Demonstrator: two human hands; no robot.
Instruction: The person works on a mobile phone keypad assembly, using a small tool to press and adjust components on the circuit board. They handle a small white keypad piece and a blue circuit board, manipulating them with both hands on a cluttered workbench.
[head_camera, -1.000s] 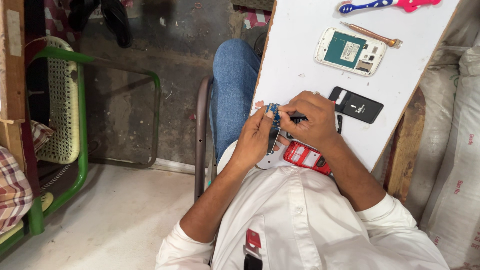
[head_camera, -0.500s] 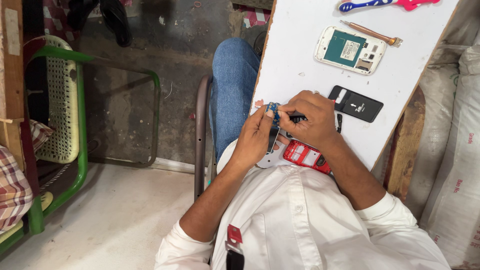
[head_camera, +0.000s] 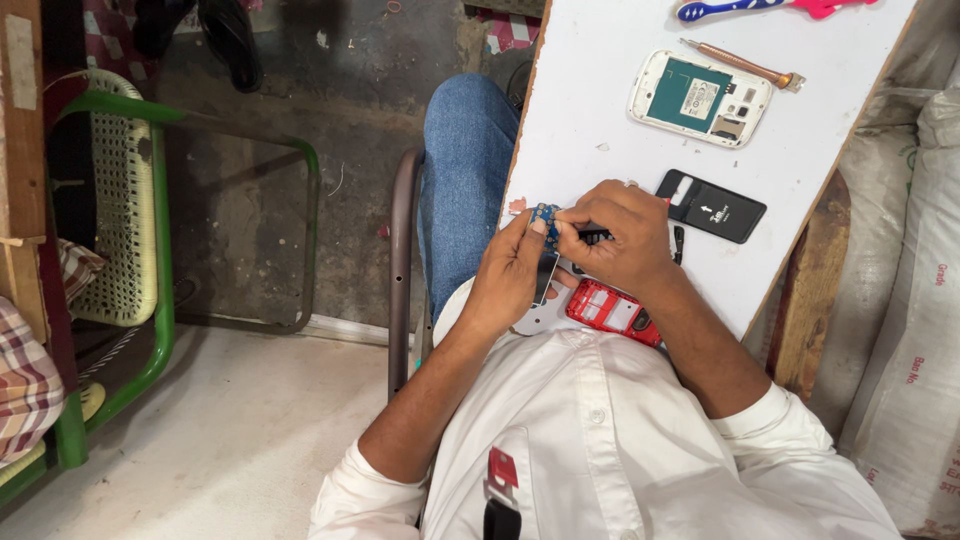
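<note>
1. the left hand (head_camera: 512, 275) pinches a small blue circuit board (head_camera: 543, 214) between thumb and fingertips, its grip closed on the board, just over the near edge of the white worktop (head_camera: 590, 120)
2. the right hand (head_camera: 618, 235) meets it from the other side, its grip closed on a thin black tool (head_camera: 594, 237) whose tip lies against the board
3. just below the hands, a red phone frame (head_camera: 610, 310) lies at the worktop edge, beside a white cover piece (head_camera: 535, 318) partly hidden by the left wrist
4. a flat black phone battery (head_camera: 712, 206) rests just beside the right hand
5. farther off lies an opened white phone body with a green inner plate (head_camera: 700, 98), a copper-coloured screwdriver (head_camera: 740, 66) near it
6. a blue and pink toothbrush (head_camera: 770, 8) lies at the far edge
</note>
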